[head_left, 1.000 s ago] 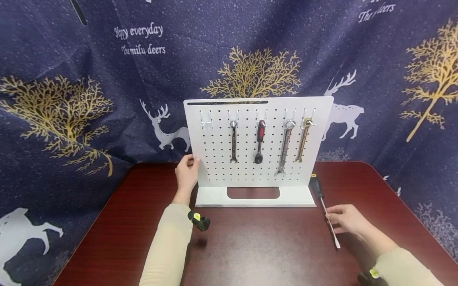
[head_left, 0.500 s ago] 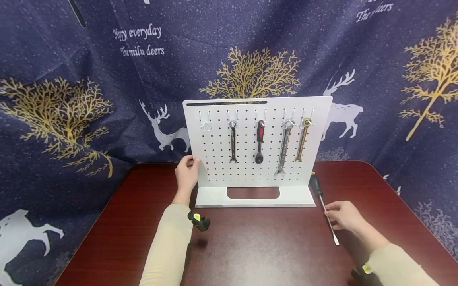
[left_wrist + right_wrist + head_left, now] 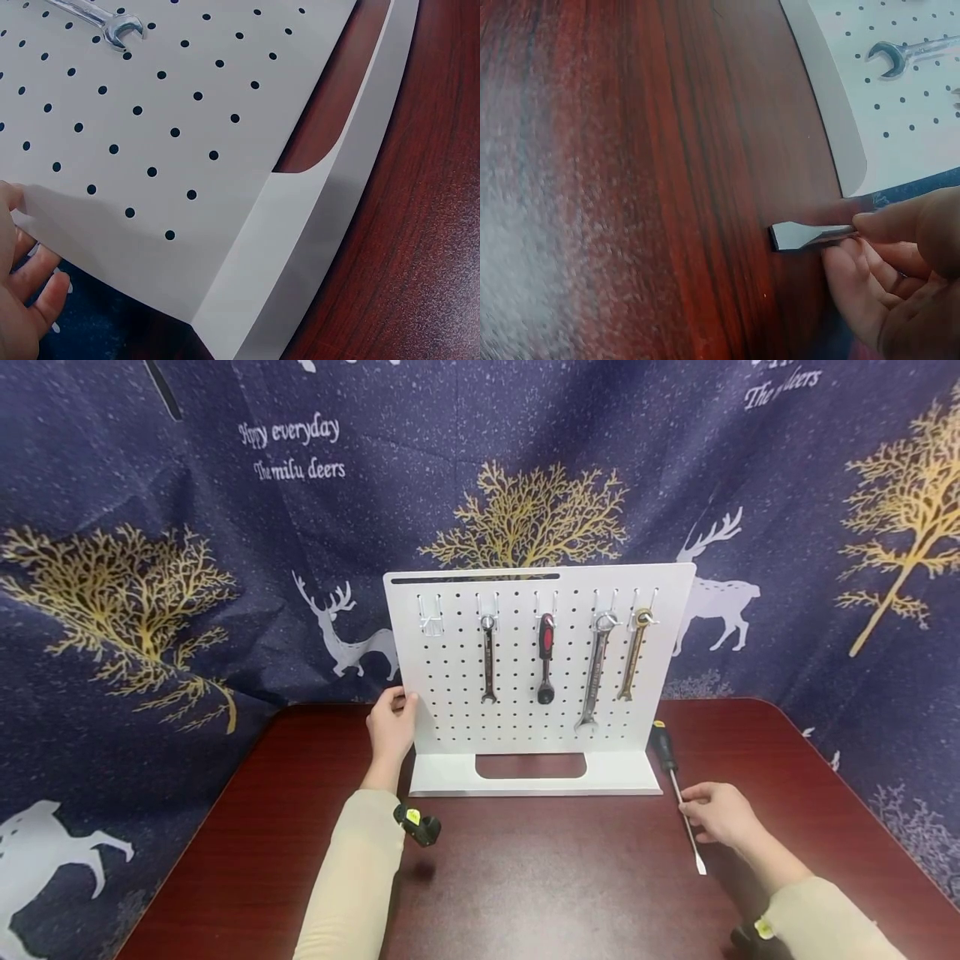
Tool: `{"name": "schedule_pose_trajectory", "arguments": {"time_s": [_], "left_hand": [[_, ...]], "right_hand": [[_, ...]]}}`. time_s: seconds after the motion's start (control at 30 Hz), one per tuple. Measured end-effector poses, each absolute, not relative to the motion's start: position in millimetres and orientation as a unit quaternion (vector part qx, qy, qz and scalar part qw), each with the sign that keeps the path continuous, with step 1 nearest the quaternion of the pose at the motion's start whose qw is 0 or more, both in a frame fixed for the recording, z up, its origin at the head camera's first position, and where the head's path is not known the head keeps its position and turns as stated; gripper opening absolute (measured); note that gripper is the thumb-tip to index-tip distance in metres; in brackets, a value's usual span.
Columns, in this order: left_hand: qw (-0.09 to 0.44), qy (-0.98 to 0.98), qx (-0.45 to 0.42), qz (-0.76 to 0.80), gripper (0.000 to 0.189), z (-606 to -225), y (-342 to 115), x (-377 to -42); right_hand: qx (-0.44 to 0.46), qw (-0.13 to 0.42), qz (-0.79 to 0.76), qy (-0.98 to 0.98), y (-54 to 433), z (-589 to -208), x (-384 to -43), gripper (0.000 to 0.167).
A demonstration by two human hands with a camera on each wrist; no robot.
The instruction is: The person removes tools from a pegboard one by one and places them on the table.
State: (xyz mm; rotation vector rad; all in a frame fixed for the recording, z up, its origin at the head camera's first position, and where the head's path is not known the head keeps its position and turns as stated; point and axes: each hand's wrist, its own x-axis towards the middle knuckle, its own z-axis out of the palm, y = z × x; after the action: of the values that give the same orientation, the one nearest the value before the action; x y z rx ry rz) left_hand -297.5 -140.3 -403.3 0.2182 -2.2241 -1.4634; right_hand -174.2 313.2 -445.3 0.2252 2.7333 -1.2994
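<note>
My left hand (image 3: 392,722) pinches the left edge of a white pegboard stand (image 3: 457,718), thumb in front and fingers behind; the left wrist view shows the fingers (image 3: 36,274) curling past the edge. To the right of the stand, my right hand (image 3: 722,814) pinches a flathead screwdriver (image 3: 664,748) by its metal shaft. Its dark handle points away from me, beside the board's right side, and the flat tip (image 3: 789,235) points back toward me. On hooks hang a small wrench (image 3: 489,660), a red-and-black ratchet (image 3: 546,639), a large wrench (image 3: 596,672) and a gold-toned wrench (image 3: 634,658).
At the board's upper left, a wire hook (image 3: 431,620) carries no tool. The stand's base has a cut-out at its middle and sits on a dark red table (image 3: 525,877). Behind the table hangs a blue cloth (image 3: 360,527) printed with deer and trees.
My right hand has shifted slightly left and away from me, carrying the screwdriver with it. The hanging ratchet's lower end has swung a little. My left hand stays at the board's edge.
</note>
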Motion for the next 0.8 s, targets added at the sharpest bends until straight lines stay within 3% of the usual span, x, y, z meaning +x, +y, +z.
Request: {"name": "schedule_pose_trajectory", "arguments": {"time_s": [0.17,0.43,0.8], "left_hand": [[0.237,-0.810,0.076,-0.530,0.027,-405.0,-140.5,-298.7],[0.232,-0.810,0.077,-0.533,0.028,-405.0,-140.4,-297.9],[0.230,-0.809,0.074,-0.536,0.029,-405.2,-141.4,-298.4]], "right_hand": [[0.078,0.029,-0.404,0.911,310.7,-445.8,-174.3,0.041],[0.058,-0.055,-0.312,0.947,297.5,-438.9,-175.0,0.040],[0.051,-0.084,-0.342,0.935,265.5,-427.0,-180.7,0.036]]}}
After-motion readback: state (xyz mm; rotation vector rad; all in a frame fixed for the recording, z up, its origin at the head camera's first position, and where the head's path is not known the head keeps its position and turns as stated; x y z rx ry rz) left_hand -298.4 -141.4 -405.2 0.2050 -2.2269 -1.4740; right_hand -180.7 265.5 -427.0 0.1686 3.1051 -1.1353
